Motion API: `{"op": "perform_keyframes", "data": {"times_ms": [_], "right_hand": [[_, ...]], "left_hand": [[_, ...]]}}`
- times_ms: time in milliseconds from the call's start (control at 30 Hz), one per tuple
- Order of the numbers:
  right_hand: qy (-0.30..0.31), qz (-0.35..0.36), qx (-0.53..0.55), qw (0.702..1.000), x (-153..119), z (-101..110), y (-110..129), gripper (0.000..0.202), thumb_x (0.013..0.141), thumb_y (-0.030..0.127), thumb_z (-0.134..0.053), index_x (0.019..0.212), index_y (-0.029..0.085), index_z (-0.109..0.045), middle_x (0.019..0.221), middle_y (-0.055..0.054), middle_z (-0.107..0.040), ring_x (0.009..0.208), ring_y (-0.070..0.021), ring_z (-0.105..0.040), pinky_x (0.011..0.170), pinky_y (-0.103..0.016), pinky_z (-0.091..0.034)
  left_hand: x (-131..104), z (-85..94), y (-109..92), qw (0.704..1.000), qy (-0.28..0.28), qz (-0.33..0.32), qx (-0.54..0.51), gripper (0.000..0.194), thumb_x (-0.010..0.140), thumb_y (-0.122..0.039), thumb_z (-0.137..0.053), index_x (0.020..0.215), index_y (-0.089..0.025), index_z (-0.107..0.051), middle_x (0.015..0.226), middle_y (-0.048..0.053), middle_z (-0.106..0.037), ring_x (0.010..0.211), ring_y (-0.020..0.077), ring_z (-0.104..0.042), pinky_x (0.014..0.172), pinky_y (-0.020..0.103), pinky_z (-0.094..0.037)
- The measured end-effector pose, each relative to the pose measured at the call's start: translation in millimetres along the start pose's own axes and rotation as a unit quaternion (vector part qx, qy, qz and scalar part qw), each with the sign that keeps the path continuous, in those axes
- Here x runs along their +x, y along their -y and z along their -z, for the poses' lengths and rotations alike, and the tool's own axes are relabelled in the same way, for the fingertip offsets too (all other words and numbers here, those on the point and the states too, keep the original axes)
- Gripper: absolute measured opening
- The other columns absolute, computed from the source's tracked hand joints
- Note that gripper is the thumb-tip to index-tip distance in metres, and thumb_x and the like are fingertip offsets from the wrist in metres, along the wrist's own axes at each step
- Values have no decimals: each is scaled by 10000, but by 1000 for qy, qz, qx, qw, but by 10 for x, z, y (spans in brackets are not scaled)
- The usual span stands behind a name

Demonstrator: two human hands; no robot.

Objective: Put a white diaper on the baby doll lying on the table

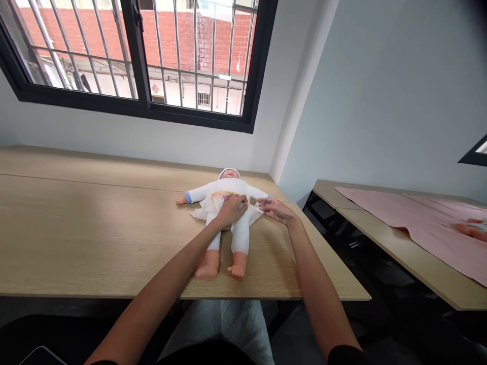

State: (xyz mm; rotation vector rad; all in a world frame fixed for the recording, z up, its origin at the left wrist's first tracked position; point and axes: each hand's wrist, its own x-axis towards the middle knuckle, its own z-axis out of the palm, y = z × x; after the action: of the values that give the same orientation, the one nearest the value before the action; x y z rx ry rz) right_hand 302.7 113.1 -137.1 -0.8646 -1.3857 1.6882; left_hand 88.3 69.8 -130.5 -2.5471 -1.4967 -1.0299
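Note:
A baby doll [239, 238] in a white suit and cap lies on its back on the wooden table [95, 228], feet toward me. Around its hips is a white diaper [207, 207] with a coloured front; its side wings spread out on both sides. My left hand [232, 209] is on the diaper's front over the belly, fingers curled and closed on its upper edge. Off to the doll's side, my right hand [277, 210] pinches the diaper's right wing [255, 212] near its tab and holds it stretched outward. The left hand's fingertips are partly hidden.
A barred window [144, 106] is in the wall beyond the table. To the right, past a gap, a second table [380, 228] bears a pink cloth [403, 208] with part of another doll [474, 228] on it. The near table edge is close to my lap.

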Motion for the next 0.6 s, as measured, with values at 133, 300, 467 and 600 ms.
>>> {"op": "perform_keyframes", "data": {"times_ms": [133, 300, 467, 600], "right_hand": [[-1, 2, 2, 1000, 12, 62, -35, 392, 686, 78, -758, 1048, 146, -624, 954, -53, -669, 847, -123, -637, 786, -202, -543], [-10, 6, -1, 1000, 25, 102, -63, 326, 728, 73, -708, 1030, 160, -623, 818, -16, -639, 745, -106, -615, 706, -195, -545], [-24, 16, 18, 999, 31, 120, -81, 340, 700, 27, -684, 1006, 162, -623, 841, -20, -637, 694, -99, -600, 651, -194, -542], [-25, 36, 59, 997, 63, 77, -71, 412, 695, 43, -690, 1072, 183, -599, 918, -24, -651, 742, -112, -626, 713, -226, -557]], "left_hand": [[117, -20, -58, 998, -1, 9, 62, 236, 931, -228, -332, 934, -209, -567, 830, 45, -655, 861, 220, -604, 867, 389, -389], [350, -92, -110, 993, 9, 10, 118, 224, 912, -160, -347, 953, -184, -566, 753, 62, -654, 786, 232, -612, 835, 392, -344], [382, -134, -99, 992, 2, 18, 127, 180, 925, -187, -361, 934, -179, -541, 752, 49, -649, 764, 217, -598, 804, 372, -328], [298, -72, -98, 993, 9, -24, 114, 241, 936, -420, -439, 901, -193, -511, 760, 6, -626, 789, 190, -572, 818, 349, -319]]}}
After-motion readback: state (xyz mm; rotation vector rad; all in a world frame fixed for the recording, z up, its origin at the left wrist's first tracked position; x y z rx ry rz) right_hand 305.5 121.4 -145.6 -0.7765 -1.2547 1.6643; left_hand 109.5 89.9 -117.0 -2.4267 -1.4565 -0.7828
